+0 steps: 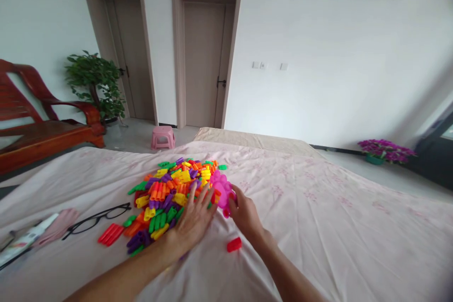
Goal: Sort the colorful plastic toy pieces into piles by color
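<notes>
A pile of plastic pieces [163, 191] in red, orange, yellow, green and purple lies on the cloth. My left hand [196, 214] rests palm down on the pile's right edge, its fingers spread. Just right of the pile, my right hand [240, 205] has its fingers curled round the near right edge of a pink flower-shaped piece [220, 188]. Small red and orange bits show between the pink piece and my left fingertips. A single red piece [234, 245] lies on the cloth below my hands.
Black-framed glasses [95, 219], a pink cloth [58, 226] and a white tube [28, 240] lie left of the pile. A red joined piece [111, 234] sits near the glasses. The patterned tablecloth [318, 217] has creases. Beyond stand a pink stool [163, 137] and a wooden chair [46, 137].
</notes>
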`<action>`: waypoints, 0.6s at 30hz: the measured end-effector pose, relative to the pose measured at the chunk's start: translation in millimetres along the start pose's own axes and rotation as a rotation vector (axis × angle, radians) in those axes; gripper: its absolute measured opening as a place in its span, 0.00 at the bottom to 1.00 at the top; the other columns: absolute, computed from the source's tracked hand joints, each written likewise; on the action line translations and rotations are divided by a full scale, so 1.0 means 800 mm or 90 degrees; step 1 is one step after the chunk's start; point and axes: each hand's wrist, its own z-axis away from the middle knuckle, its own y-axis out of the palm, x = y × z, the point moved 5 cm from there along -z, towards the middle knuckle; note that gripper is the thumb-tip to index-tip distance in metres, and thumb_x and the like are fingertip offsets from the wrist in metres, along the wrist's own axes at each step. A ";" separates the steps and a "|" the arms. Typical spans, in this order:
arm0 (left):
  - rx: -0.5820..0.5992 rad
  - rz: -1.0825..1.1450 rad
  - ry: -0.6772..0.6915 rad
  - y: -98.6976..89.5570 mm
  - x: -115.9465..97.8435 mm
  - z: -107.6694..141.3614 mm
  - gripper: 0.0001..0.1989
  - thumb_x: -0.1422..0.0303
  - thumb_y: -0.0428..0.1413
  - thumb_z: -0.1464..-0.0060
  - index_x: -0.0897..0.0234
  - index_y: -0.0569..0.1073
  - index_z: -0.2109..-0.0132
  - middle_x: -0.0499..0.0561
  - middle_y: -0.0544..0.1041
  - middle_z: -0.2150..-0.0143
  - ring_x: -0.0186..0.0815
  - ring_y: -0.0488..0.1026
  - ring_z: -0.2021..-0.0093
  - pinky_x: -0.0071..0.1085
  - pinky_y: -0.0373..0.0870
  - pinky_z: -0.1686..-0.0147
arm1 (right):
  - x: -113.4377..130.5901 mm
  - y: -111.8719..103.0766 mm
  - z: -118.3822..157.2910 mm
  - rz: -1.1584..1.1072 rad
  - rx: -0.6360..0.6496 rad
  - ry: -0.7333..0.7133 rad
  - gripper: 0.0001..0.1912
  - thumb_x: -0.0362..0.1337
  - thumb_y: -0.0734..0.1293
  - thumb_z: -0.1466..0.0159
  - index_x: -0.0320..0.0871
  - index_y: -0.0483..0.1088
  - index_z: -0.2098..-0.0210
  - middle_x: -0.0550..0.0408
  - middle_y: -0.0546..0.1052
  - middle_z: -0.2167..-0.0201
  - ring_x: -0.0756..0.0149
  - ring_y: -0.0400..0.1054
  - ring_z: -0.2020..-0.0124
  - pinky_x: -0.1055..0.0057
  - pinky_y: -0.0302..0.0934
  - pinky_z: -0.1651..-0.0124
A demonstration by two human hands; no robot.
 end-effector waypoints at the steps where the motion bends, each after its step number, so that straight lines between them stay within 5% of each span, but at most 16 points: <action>1: -0.004 -0.014 -0.041 -0.004 0.015 -0.004 0.16 0.63 0.51 0.38 0.55 0.76 0.46 0.59 0.69 0.35 0.53 0.58 0.31 0.64 0.36 0.33 | -0.001 -0.003 -0.003 -0.023 -0.013 0.007 0.23 0.36 0.58 0.34 0.44 0.66 0.41 0.55 0.80 0.69 0.66 0.75 0.70 0.75 0.65 0.67; 8: -0.061 -0.037 -0.317 -0.032 0.174 0.029 0.18 0.66 0.49 0.38 0.59 0.77 0.47 0.60 0.69 0.35 0.53 0.58 0.32 0.58 0.46 0.34 | -0.066 -0.028 -0.027 -0.178 -0.096 0.209 0.26 0.36 0.60 0.38 0.41 0.65 0.41 0.55 0.78 0.70 0.66 0.75 0.74 0.75 0.69 0.75; 13: 0.027 0.269 -0.534 0.035 0.285 0.091 0.27 0.53 0.46 0.41 0.63 0.73 0.43 0.61 0.72 0.39 0.51 0.63 0.35 0.49 0.55 0.36 | -0.110 -0.033 -0.057 -0.172 -0.121 0.273 0.25 0.33 0.62 0.40 0.38 0.67 0.42 0.52 0.78 0.69 0.68 0.74 0.76 0.76 0.69 0.75; 18: 0.073 0.385 -0.548 0.079 0.303 0.103 0.30 0.50 0.41 0.41 0.62 0.73 0.44 0.56 0.77 0.42 0.45 0.69 0.40 0.40 0.63 0.39 | -0.123 0.002 -0.088 -0.064 -0.082 0.265 0.25 0.30 0.62 0.43 0.37 0.70 0.45 0.50 0.79 0.69 0.67 0.74 0.75 0.75 0.67 0.72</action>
